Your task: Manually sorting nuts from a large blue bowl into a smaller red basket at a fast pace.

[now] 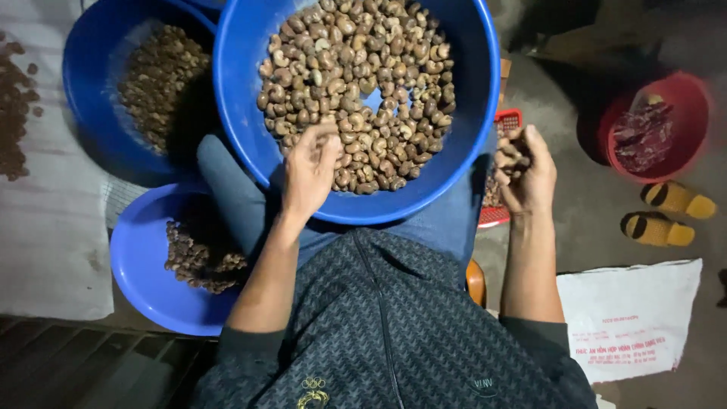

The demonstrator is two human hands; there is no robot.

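Grey concrete floor [575,220] under blue basins [469,113], white sacking [45,227].

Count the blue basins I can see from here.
3: a large basin of nuts on the lap, a second basin at upper left, a third basin at lower left. Others may be out of view.

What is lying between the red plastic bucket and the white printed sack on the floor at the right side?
In the head view, a pair of yellow slippers lies on the grey floor between the red plastic bucket and the white printed sack.
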